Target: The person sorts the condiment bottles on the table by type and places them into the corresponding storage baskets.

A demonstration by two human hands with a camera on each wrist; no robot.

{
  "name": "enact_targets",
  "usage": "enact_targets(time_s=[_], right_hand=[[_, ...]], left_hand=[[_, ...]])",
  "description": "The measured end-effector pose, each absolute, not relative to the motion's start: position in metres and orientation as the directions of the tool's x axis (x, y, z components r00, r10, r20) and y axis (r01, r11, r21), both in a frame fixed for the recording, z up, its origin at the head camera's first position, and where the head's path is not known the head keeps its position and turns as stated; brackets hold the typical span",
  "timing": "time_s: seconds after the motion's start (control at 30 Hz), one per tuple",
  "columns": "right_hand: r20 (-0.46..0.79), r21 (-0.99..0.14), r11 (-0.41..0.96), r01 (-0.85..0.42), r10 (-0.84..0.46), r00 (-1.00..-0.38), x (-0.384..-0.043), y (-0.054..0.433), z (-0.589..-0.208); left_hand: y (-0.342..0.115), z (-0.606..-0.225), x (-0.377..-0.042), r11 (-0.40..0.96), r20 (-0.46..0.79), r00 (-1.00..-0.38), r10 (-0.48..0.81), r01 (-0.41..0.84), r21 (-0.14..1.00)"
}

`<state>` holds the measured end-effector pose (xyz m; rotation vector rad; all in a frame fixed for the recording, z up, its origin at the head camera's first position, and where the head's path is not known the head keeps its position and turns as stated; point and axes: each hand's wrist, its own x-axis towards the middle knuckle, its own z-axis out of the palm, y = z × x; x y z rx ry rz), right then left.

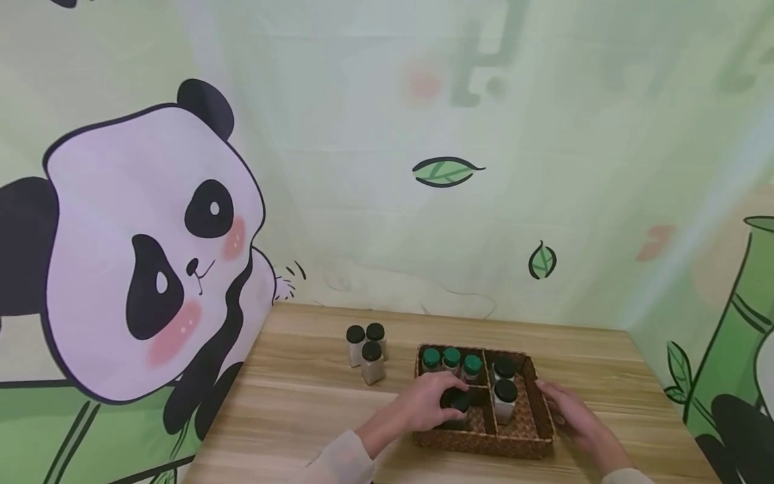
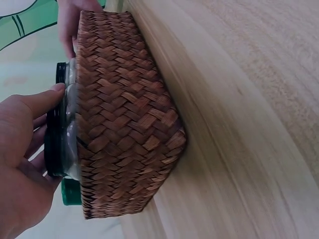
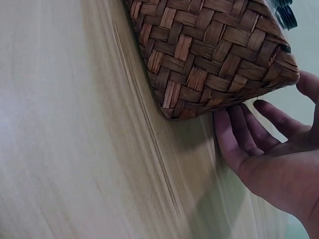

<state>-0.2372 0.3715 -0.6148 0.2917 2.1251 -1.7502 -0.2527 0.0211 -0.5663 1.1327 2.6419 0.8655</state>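
A woven brown basket (image 1: 484, 444) with dividers stands on the table. My left hand (image 1: 426, 401) grips a black-capped jar (image 1: 457, 402) in its front left compartment; the fingers hide part of the jar. The left wrist view shows the thumb and fingers of my left hand (image 2: 25, 144) around the dark lid, above the rim. My right hand (image 1: 577, 420) rests against the basket's right side. In the right wrist view its extended fingers (image 3: 232, 139) touch the woven wall. Two black-capped jars (image 1: 504, 396) stand in the right compartment, three green-capped jars (image 1: 451, 357) in the back left one.
Three black-capped jars (image 1: 372, 363) with pale contents stand close together on the wooden table (image 1: 290, 376), left of the basket. Behind the table hangs a pale green backdrop (image 1: 363, 202) printed with a panda and leaves.
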Motion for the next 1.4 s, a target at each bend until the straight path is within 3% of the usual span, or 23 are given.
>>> enact_targets(time_s=[0.33,0.7,0.8,1.03,1.23,1.4], right_hand=[[-0.41,-0.897,0.206,0.391,-0.059,-0.91,-0.236,0.372,-0.617],[-0.409,-0.894,0.214,0.394,-0.03,-0.912,-0.23,0.369,-0.619],[-0.407,-0.894,0.222,0.389,-0.037,-0.913,-0.229,0.368,-0.616],[-0.393,-0.901,0.205,0.381,-0.019,-0.919,-0.23,0.37,-0.612],[-0.401,-0.896,0.217,0.387,-0.023,-0.916,-0.231,0.369,-0.614],[-0.402,-0.897,0.208,0.391,-0.012,-0.916,-0.23,0.368,-0.615]], left_hand=[[0.019,-0.578,-0.256,0.541,0.092,-0.725,0.683,0.587,0.602],[0.007,-0.565,-0.25,0.572,0.076,-0.758,0.648,0.55,0.608],[-0.009,-0.556,-0.255,0.583,0.109,-0.792,0.6,0.527,0.618],[-0.055,-0.533,-0.285,0.695,0.256,-0.852,0.456,0.521,0.496],[-0.088,-0.534,-0.3,0.733,0.213,-0.932,0.293,0.362,0.576],[-0.099,-0.545,-0.303,0.743,0.179,-0.944,0.277,0.329,0.583]])
